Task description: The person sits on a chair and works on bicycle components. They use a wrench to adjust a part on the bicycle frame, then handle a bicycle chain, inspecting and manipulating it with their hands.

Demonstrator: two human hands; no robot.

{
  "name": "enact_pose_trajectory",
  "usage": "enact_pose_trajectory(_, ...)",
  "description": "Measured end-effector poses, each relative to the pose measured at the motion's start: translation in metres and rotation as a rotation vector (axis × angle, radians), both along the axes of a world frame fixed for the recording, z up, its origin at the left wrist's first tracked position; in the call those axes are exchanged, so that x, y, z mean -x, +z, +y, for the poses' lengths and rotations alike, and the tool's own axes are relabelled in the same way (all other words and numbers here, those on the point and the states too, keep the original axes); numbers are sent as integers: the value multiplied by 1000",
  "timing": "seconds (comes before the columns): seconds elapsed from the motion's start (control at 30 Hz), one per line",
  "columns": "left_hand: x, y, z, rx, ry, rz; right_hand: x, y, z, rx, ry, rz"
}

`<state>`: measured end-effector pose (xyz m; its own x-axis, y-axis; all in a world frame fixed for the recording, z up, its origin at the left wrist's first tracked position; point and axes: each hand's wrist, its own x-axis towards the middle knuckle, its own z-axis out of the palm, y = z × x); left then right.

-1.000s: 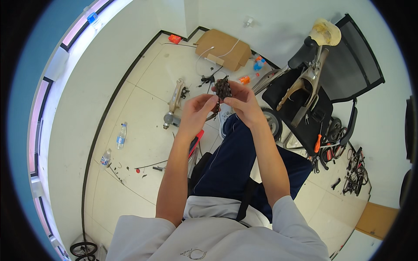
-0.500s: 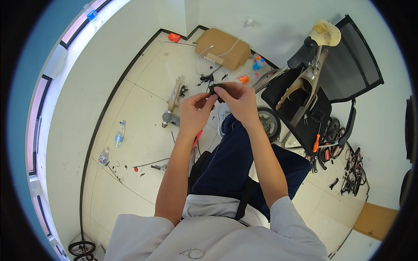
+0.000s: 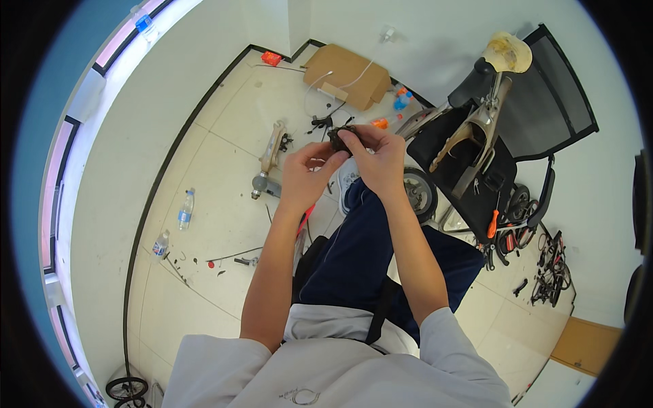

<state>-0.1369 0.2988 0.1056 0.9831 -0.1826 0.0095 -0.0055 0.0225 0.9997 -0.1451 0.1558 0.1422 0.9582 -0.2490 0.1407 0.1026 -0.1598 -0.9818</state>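
Both hands meet in front of me around a small black mechanical part [image 3: 339, 139] with an uneven outline; its exact kind is too small to tell. My right hand [image 3: 383, 158] pinches it between thumb and fingers. My left hand [image 3: 307, 175] is closed at its lower left side, thumb toward the part, and the fingertips are partly hidden. Beyond the hands, a black brake lever [image 3: 322, 122] with a cable lies on the floor. Left of my left hand lies a metal scooter stem piece [image 3: 274, 146] with a grey joint [image 3: 260, 182].
A black mesh chair [image 3: 428, 151] at the right bears metal frame parts [image 3: 469, 132] and an orange screwdriver [image 3: 493, 223]. A wheel [image 3: 420, 194] stands beside my leg. Flattened cardboard [image 3: 347, 75] lies by the wall, bottles [image 3: 186, 209] on the left, tangled black parts [image 3: 554, 272] far right.
The black part has turned between my fingers and more of it shows. My right hand has shifted slightly right, and my left thumb has moved a little.
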Motion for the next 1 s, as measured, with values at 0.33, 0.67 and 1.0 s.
enact_pose_trajectory(0.33, 3, 3, -3, -158, 108, -263, 5, -13, 16, -207, -12, 5)
enact_pose_trajectory(0.67, 2, 7, 9, -255, 51, -254, 6, -2, -15, 153, 206, 7)
enact_pose_trajectory(1.0, 1, 9, 13, -229, 36, -104, 4, 20, -28, 433, 304, -52)
